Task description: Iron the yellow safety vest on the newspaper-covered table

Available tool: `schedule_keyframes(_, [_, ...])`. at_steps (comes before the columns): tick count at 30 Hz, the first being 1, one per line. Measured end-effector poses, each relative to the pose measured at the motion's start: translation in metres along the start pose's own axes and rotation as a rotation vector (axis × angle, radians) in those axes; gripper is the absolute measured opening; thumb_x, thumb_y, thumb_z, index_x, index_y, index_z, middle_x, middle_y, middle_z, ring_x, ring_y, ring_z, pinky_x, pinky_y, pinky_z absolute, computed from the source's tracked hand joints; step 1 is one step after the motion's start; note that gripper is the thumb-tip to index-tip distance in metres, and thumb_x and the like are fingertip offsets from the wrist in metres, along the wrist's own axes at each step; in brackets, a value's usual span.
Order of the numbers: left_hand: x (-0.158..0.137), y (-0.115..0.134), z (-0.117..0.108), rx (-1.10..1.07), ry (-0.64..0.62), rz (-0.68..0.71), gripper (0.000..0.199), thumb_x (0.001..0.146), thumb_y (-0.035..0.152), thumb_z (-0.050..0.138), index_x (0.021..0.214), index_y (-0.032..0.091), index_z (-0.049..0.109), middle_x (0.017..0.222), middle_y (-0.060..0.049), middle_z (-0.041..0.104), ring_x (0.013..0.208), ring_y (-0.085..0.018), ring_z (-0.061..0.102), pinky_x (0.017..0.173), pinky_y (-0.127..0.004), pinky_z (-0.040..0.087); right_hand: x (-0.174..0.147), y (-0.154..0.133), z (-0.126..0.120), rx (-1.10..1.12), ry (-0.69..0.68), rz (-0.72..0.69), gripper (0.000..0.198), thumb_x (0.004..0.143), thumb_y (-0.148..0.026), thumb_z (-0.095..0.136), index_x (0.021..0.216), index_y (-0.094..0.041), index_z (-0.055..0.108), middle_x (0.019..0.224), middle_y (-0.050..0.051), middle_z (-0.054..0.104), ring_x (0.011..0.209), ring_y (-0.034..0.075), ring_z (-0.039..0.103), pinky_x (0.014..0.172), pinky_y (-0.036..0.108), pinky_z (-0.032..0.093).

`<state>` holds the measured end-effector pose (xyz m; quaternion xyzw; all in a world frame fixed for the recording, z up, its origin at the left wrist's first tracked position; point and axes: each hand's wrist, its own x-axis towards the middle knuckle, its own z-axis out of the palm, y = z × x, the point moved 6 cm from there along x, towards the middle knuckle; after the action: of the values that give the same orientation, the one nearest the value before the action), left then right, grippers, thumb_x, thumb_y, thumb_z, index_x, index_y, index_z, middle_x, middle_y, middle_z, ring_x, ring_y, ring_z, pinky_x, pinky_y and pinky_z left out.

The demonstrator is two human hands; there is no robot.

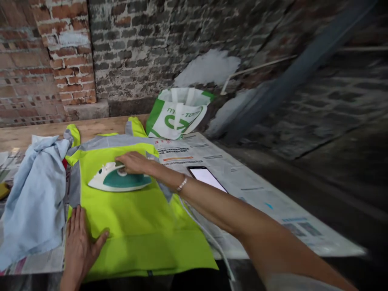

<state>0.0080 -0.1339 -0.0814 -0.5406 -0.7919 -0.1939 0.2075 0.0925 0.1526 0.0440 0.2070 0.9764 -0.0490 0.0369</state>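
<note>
A bright yellow garment with grey bands [130, 218] lies spread out over the table. On its upper middle rests a white and green clothes iron [121, 180], its tip pointing left. My right hand [131, 161] is wrapped round the iron's handle. The iron's white cord [209, 234] runs down under my right forearm toward the near edge. My left hand [80, 238] lies flat on the garment's lower left side, fingers stretched out and thumb apart.
A crumpled light blue cloth [36, 194] lies to the left. Newspaper [242, 178] covers the table, with a phone [207, 178] on it, right of the garment. A white and green bag [178, 115] stands at the back before a brick wall [136, 48].
</note>
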Motion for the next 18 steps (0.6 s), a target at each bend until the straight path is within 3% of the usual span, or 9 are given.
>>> schedule_keyframes(4, [0.003,-0.010,0.000,-0.033,0.004,-0.005,0.097,0.090,0.079,0.051,0.155,0.007,0.039,0.152,-0.028,0.054,0.143,-0.044,0.051,0.112,-0.062,0.045,-0.069,-0.027,0.009,0.024,-0.064,-0.060,0.022,0.092,-0.027,0.067,0.113,-0.024,0.074,0.101,0.007,0.080,0.098,0.025,0.073,0.072,0.028,0.040])
schedule_keyframes(7, [0.004,0.000,-0.016,-0.079,0.070,-0.002,0.084,0.092,0.072,0.054,0.150,0.012,0.046,0.148,-0.025,0.059,0.140,-0.044,0.054,0.108,-0.064,0.050,-0.105,-0.035,0.014,0.037,-0.078,-0.055,0.021,0.093,-0.023,0.065,0.113,-0.023,0.073,0.102,0.009,0.081,0.097,0.026,0.074,0.072,0.029,0.041])
schedule_keyframes(10, [0.002,0.043,-0.033,-0.269,0.133,0.073,0.047,0.097,0.047,0.061,0.137,0.023,0.059,0.134,-0.014,0.069,0.125,-0.035,0.066,0.099,-0.054,0.060,-0.117,-0.036,0.017,0.036,-0.035,-0.021,0.023,0.093,-0.019,0.063,0.115,-0.021,0.070,0.110,0.011,0.080,0.101,0.028,0.074,0.074,0.030,0.043])
schedule_keyframes(12, [-0.001,0.088,-0.035,-0.465,0.104,0.237,0.031,0.095,0.029,0.063,0.126,0.028,0.064,0.119,-0.008,0.075,0.109,-0.028,0.073,0.088,-0.044,0.066,-0.113,-0.035,0.018,0.033,-0.003,-0.011,0.024,0.095,-0.018,0.061,0.117,-0.020,0.070,0.114,0.012,0.079,0.103,0.028,0.074,0.076,0.030,0.044])
schedule_keyframes(15, [-0.004,0.144,-0.022,-0.556,-0.031,0.426,0.032,0.088,0.020,0.067,0.119,0.026,0.068,0.118,-0.009,0.076,0.107,-0.028,0.073,0.086,-0.045,0.066,-0.102,-0.032,0.019,0.021,0.011,-0.001,0.026,0.097,-0.022,0.059,0.121,-0.021,0.069,0.116,0.011,0.079,0.103,0.027,0.074,0.079,0.031,0.046])
schedule_keyframes(18, [-0.002,0.164,-0.008,-0.558,-0.076,0.465,0.032,0.087,0.020,0.068,0.119,0.021,0.068,0.119,-0.011,0.076,0.105,-0.028,0.072,0.084,-0.045,0.065,-0.086,-0.022,0.017,0.009,0.014,0.019,0.027,0.098,-0.024,0.059,0.123,-0.022,0.069,0.118,0.011,0.078,0.105,0.028,0.074,0.081,0.033,0.048])
